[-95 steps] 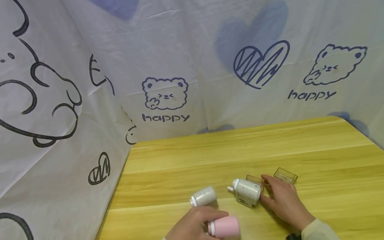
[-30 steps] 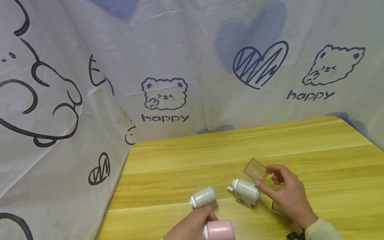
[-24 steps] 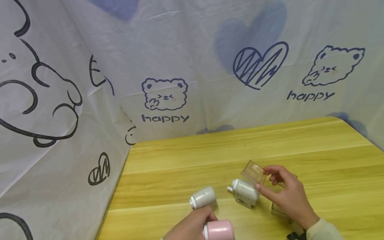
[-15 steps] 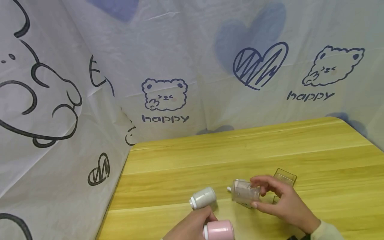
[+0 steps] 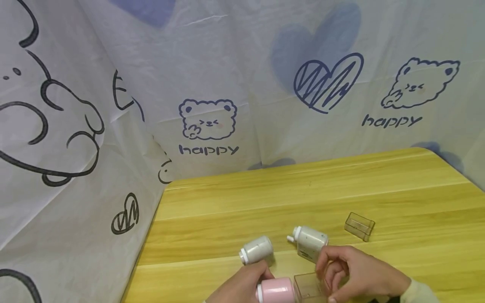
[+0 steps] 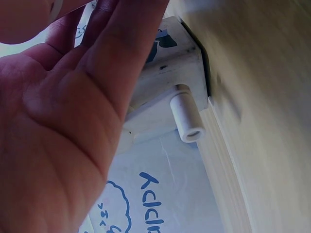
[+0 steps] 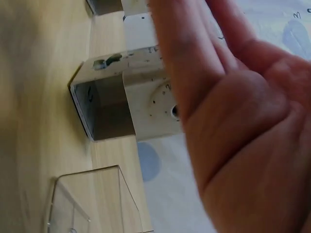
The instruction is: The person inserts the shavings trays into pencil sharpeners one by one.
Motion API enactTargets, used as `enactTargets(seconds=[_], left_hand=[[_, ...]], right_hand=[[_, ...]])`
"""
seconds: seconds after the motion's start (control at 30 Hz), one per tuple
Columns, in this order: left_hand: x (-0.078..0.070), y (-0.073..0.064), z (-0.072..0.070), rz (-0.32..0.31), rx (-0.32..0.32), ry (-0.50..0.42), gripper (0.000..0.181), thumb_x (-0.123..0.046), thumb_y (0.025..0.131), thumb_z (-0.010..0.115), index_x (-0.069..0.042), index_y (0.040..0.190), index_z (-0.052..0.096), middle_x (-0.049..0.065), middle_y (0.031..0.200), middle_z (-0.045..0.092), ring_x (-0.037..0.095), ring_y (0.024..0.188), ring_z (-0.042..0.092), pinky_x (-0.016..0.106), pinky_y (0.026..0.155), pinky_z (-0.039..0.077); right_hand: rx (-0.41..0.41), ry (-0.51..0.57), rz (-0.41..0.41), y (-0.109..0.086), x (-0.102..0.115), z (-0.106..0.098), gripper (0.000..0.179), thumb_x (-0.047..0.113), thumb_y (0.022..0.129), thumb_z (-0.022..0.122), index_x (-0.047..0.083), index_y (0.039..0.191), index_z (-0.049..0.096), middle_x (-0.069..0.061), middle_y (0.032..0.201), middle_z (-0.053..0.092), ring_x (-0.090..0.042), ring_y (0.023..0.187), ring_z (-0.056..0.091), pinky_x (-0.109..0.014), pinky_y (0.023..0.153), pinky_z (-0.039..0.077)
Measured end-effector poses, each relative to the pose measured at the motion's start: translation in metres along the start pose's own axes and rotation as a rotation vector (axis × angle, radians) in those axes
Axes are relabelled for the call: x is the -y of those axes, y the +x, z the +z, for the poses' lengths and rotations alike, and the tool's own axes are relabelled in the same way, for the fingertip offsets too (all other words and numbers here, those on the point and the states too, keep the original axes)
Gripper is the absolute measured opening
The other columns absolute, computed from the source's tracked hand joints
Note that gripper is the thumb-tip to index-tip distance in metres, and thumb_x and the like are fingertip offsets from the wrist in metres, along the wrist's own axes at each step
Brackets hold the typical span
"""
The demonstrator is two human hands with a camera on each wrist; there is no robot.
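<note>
White printed cloth (image 5: 257,63) is hanging across the upper frame, behind a yellow wood-grain table (image 5: 227,202). At the bottom centre, the left hand (image 5: 242,284) is gripping a pink cylinder (image 5: 278,290) at its white-rimmed end; the right hand (image 5: 360,270), lower right of centre, is apparently pinching a clear box (image 5: 308,290) by its right side. That box is sitting right beside the cylinder's right end; whether they are touching is hard to tell. Judging by this pose, the person is probably matching box to cylinder, and the next move is likely calling for lining the two up squarely. Another clear box (image 5: 359,227) is lying farther right.
</note>
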State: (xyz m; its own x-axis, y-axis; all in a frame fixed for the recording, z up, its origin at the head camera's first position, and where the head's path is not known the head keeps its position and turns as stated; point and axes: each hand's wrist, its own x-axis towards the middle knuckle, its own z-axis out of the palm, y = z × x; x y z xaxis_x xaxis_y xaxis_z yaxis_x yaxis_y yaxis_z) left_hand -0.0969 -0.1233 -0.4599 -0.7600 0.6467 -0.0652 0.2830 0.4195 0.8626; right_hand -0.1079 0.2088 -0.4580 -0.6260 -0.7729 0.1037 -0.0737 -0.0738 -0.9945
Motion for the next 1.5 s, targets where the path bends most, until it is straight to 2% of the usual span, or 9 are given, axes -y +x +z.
enactTargets(seconds=[0.1,0.23,0.37,0.57,0.77,1.07,1.3,1.5], left_hand=[[0.0,0.0,0.0,-0.001,0.001,-0.012,0.041,-0.018,0.076,0.09,-0.017,0.104,0.061,-0.016,0.093,0.061,-0.001,0.082,0.059,0.022,0.076,0.051],[0.0,-0.001,0.0,-0.011,0.001,-0.024,0.041,-0.017,0.075,0.09,-0.017,0.104,0.061,-0.016,0.092,0.062,-0.001,0.081,0.059,0.023,0.075,0.051],[-0.001,-0.001,0.001,-0.021,0.003,-0.033,0.042,-0.017,0.075,0.09,-0.017,0.104,0.061,-0.016,0.092,0.062,0.0,0.08,0.06,0.023,0.074,0.051],[0.0,-0.001,0.001,-0.024,0.008,-0.028,0.042,-0.018,0.075,0.091,-0.017,0.104,0.061,-0.016,0.092,0.061,0.0,0.08,0.059,0.023,0.074,0.051],[0.0,-0.001,0.001,-0.022,0.006,-0.021,0.041,-0.018,0.075,0.09,-0.017,0.104,0.061,-0.016,0.092,0.061,0.0,0.08,0.059,0.023,0.073,0.051],[-0.001,0.0,-0.001,-0.02,0.011,-0.021,0.04,-0.017,0.076,0.09,-0.016,0.103,0.061,-0.016,0.092,0.061,-0.001,0.081,0.059,0.023,0.074,0.051],[-0.001,0.0,-0.001,-0.024,0.014,-0.022,0.039,-0.018,0.077,0.089,-0.016,0.103,0.061,-0.016,0.093,0.061,-0.001,0.081,0.059,0.023,0.075,0.051],[-0.001,0.0,-0.001,-0.026,0.015,-0.019,0.039,-0.017,0.077,0.089,-0.016,0.103,0.06,-0.016,0.093,0.061,-0.001,0.081,0.059,0.023,0.075,0.051]], right_hand=[[0.075,0.048,0.04,-0.001,-0.001,-0.001,0.033,-0.006,0.088,0.073,-0.004,0.117,0.058,-0.006,0.093,0.07,-0.007,0.08,0.066,-0.032,0.07,0.06],[0.1,0.011,0.091,0.0,-0.002,-0.001,0.032,-0.002,0.09,0.073,-0.004,0.117,0.056,0.0,0.089,0.069,-0.004,0.077,0.064,-0.026,0.069,0.058],[0.071,-0.045,0.138,0.001,-0.004,0.001,0.034,0.002,0.088,0.077,-0.003,0.114,0.056,-0.001,0.087,0.071,-0.006,0.077,0.066,-0.026,0.069,0.058],[0.025,-0.171,0.144,0.002,-0.01,0.005,0.035,0.005,0.085,0.081,0.002,0.111,0.058,-0.001,0.087,0.073,-0.011,0.079,0.071,-0.032,0.067,0.06],[0.001,-0.241,0.145,0.002,-0.016,0.01,0.036,-0.003,0.08,0.079,0.005,0.109,0.058,0.003,0.086,0.073,-0.009,0.077,0.07,-0.031,0.064,0.059],[-0.016,-0.204,0.186,0.007,-0.021,0.014,0.037,-0.003,0.079,0.079,0.003,0.109,0.058,0.0,0.085,0.073,-0.013,0.077,0.072,-0.032,0.064,0.06],[-0.024,-0.223,0.184,0.008,-0.02,0.016,0.036,-0.005,0.078,0.076,0.004,0.108,0.058,0.0,0.086,0.072,-0.013,0.078,0.072,-0.031,0.065,0.059],[-0.031,-0.229,0.197,0.009,-0.02,0.016,0.036,-0.001,0.079,0.08,0.004,0.108,0.058,0.0,0.087,0.071,-0.012,0.078,0.07,-0.031,0.065,0.059]])
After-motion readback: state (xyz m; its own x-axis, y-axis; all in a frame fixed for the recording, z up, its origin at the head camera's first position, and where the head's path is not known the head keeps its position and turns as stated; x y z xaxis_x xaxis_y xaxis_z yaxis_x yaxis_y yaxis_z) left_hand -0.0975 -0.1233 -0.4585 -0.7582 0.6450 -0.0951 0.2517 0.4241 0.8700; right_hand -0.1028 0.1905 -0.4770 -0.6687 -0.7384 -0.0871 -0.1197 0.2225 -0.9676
